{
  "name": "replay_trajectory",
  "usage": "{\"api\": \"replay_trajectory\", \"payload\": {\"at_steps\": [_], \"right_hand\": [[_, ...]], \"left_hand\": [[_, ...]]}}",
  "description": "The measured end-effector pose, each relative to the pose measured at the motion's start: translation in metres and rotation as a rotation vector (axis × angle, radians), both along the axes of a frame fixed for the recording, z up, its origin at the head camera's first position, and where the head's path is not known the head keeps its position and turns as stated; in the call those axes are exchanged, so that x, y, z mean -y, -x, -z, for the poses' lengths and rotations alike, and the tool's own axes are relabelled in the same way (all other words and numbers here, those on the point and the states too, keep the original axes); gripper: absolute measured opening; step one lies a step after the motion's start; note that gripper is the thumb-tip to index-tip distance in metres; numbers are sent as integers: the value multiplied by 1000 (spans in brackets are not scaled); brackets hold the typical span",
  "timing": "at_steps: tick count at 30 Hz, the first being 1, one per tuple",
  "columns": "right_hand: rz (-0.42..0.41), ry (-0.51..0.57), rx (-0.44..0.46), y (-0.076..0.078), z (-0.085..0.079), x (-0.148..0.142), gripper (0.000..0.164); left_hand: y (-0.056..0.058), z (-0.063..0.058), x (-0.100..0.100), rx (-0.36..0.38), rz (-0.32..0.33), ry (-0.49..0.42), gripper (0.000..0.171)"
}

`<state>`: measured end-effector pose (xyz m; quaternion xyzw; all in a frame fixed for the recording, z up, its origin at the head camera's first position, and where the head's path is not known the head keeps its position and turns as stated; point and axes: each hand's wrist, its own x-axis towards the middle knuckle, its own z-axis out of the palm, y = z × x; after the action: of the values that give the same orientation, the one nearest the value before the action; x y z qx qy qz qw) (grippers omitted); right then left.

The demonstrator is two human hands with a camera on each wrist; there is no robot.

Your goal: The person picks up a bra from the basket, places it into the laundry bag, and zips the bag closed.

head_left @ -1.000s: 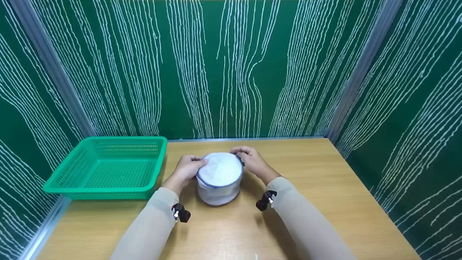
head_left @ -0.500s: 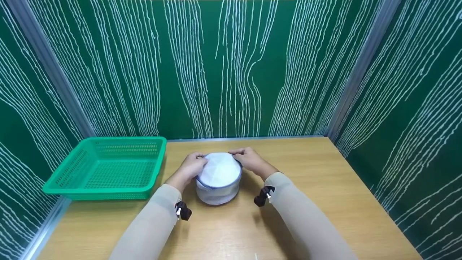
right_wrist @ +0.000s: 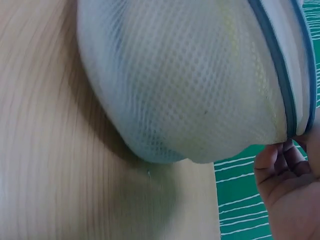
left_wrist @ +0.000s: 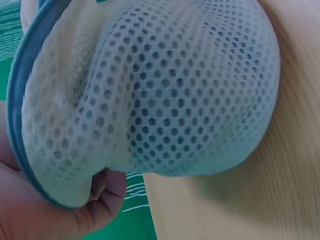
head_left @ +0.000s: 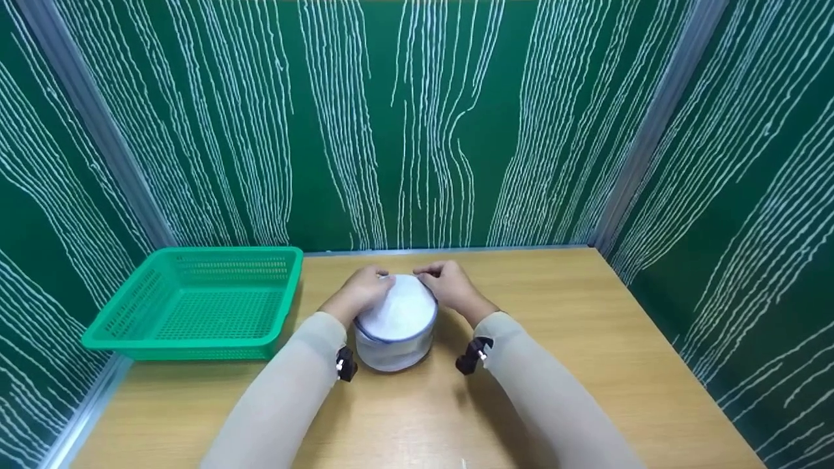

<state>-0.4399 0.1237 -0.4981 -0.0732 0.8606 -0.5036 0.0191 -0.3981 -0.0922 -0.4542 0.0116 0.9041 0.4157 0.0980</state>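
A white round mesh laundry bag [head_left: 395, 353] with blue trim stands on the table between both hands. Its pale lid [head_left: 402, 316] faces up. At the back left of the rim, my left hand [head_left: 363, 288] pinches the edge, thumb on top; in the left wrist view the mesh wall [left_wrist: 175, 100] is creased beside these fingers. My right hand [head_left: 454, 286] pinches the back right of the rim. The right wrist view shows two blue trim bands [right_wrist: 278, 55] with a pale strip between them, meeting at the right fingers [right_wrist: 267, 162]. What those fingertips hold is partly hidden.
A green plastic basket [head_left: 273, 326] with perforated walls stands on the left of the wooden table [head_left: 573, 365]. Green panels [head_left: 443, 130] with white wavy lines enclose the back and sides. Dark wrist mounts [head_left: 345, 365] sit on both sleeves.
My left hand has slid along the rim towards the back and right, nearer to the right hand. The right hand has moved only slightly, and the bag stays in place.
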Motion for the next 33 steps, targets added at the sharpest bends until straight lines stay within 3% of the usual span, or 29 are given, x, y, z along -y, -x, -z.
{"api": "replay_trajectory", "payload": {"at_steps": [8,15,23,28,33], "right_hand": [[-18,-13,-74,-4,-6,7,23],[-47,-35,-92,-5,-12,7,23],[-57,-217,-200,-6,-13,6,18],[-74,-325,-205,-6,-15,6,16],[-105,-371,-268,-7,-14,5,16]], "left_hand": [[8,-1,-10,-53,29,42,45],[14,1,-11,-41,41,50,39],[16,6,-10,-94,25,19,27],[18,9,-10,-83,-1,6,26],[17,11,-9,-83,-30,-42,26]]}}
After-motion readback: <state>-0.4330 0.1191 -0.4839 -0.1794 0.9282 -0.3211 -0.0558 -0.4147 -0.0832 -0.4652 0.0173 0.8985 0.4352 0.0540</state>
